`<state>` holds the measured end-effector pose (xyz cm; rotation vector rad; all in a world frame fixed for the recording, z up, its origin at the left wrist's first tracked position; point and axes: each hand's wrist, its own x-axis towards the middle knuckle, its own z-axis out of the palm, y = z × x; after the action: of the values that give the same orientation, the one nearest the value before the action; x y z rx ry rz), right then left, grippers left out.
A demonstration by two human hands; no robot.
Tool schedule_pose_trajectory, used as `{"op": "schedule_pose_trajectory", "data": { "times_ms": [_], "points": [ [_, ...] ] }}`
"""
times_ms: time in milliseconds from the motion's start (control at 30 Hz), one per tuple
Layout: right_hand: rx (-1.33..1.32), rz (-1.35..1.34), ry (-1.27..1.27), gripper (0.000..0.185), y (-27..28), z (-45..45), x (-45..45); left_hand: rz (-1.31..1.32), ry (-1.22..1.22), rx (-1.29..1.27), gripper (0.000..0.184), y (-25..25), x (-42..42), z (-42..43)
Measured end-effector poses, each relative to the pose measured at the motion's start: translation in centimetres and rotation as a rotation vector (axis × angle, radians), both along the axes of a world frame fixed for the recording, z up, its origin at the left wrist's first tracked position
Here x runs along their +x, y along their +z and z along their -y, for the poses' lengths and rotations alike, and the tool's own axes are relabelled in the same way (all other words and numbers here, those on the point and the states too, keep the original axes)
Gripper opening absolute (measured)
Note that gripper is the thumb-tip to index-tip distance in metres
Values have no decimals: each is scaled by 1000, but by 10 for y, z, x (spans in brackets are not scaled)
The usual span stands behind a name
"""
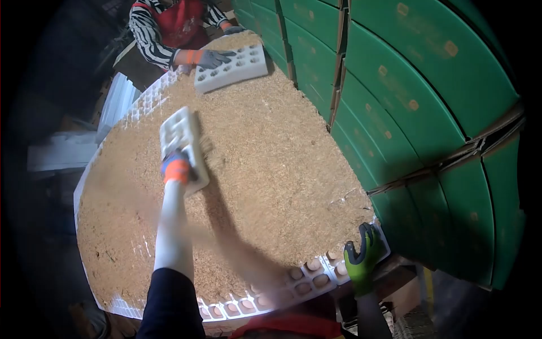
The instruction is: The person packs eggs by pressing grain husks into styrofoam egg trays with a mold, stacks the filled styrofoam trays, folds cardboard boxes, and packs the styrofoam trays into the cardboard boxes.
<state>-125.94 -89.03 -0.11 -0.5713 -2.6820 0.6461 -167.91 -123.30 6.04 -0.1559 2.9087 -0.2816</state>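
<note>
My left hand (178, 165), in a blue and orange glove, is closed on the lower part of a white tray with hollows (176, 131). This tray lies slanted over the brown, crumbly layer (271, 164). At the lower right, my right hand (364, 254), in a green and grey glove, rests at the layer's edge with thumb and fingers apart. It touches the end of a white tray (384, 242). Round brownish pieces (320, 281) sit in the white trays along the near edge. A blur crosses the layer between my hands.
Across the layer, a person in a red apron (179, 25) has a gloved hand (213, 59) on a thick white block with holes (248, 69). Green boxes (406, 101) are stacked along the right side. White pieces (62, 151) stand beyond the left edge.
</note>
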Motion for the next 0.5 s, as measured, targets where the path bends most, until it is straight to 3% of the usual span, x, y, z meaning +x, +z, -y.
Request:
{"op": "schedule_pose_trajectory", "data": {
  "times_ms": [67,100,133,167,200,300,400,433,500],
  "points": [
    [26,18,-1,50,5,1,-3,51,-243,-131,61,10,-10,-63],
    [48,26,4,50,7,0,-3,80,-225,44,61,11,-15,-86],
    [44,32,4,50,6,0,-3,156,-270,-10,68,17,-13,-115],
    [36,8,-8,49,3,0,-4,-61,-320,-129,48,-6,-10,-133],
    [27,-10,-27,48,1,1,-2,-206,-371,24,27,-42,-27,-137],
    [-34,-70,-83,47,3,2,-1,-169,-624,263,26,-42,2,-162],
    [-51,-131,-113,47,-7,1,4,-64,-831,211,26,-32,28,-180],
    [-54,-194,-104,47,-9,0,4,-105,-886,347,25,-38,37,-181],
    [-66,-244,-120,45,-14,0,8,-53,-926,212,24,-31,63,-192]
  ]
}}
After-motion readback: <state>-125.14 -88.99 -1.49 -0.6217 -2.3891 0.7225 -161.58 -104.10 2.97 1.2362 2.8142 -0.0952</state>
